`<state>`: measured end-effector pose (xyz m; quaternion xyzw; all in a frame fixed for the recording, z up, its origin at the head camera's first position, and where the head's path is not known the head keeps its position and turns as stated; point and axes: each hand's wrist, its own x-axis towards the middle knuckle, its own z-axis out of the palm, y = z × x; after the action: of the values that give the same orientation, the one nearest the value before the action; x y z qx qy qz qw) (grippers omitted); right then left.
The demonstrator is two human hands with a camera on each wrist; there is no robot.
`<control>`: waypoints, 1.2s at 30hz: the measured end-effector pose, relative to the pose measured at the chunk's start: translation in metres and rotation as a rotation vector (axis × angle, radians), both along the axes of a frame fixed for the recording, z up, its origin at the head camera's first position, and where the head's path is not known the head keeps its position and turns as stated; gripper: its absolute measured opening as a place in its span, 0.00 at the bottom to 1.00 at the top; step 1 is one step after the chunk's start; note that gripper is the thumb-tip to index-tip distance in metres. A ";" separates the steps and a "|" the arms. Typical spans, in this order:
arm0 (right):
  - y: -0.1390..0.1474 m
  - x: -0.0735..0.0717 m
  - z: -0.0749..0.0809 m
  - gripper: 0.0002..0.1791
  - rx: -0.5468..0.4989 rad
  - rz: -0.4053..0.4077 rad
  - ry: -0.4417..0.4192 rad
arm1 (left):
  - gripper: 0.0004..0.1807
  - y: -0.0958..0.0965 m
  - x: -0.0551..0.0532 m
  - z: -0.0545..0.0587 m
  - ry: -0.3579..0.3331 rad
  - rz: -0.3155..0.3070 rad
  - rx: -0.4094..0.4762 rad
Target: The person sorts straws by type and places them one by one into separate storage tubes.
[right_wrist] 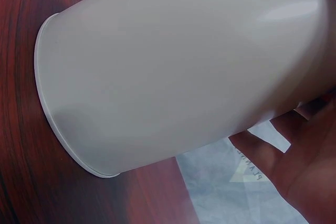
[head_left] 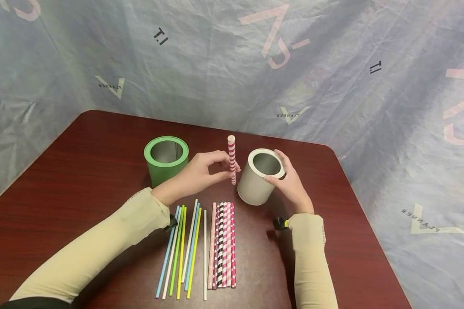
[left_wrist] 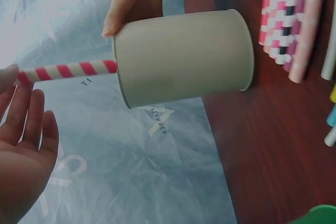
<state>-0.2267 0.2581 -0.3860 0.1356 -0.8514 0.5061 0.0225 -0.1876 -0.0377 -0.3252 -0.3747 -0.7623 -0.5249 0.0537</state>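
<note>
My left hand (head_left: 201, 174) pinches a red-and-white striped straw (head_left: 232, 156) between thumb and fingers, holding it nearly upright above the table. In the head view the straw stands just left of a cream-white can (head_left: 253, 186); in the left wrist view the can's rim hides its far end. My right hand (head_left: 293, 186) holds that can near its open top, thumb at the rim and fingers round the right side. The can's base appears to rest on the table, slightly tilted. Beyond my left wrist stands an open green can (head_left: 162, 174), partly hidden by that hand.
Thin plain straws, including a green one (head_left: 177, 251) and a yellow one (head_left: 194, 253), lie loosely on the dark red table (head_left: 112, 146). Thicker patterned straws (head_left: 221, 244) form a tidy row beside them. A grey printed sheet (head_left: 216, 64) hangs behind the table.
</note>
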 end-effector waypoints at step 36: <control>-0.013 -0.005 0.007 0.47 -0.015 0.019 -0.002 | 0.14 0.069 -0.046 0.004 -0.153 0.011 0.209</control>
<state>-0.2316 0.2453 -0.3790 0.1430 -0.8463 0.5129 0.0181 -0.2336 0.0316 -0.3208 -0.3217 -0.7074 -0.6283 0.0369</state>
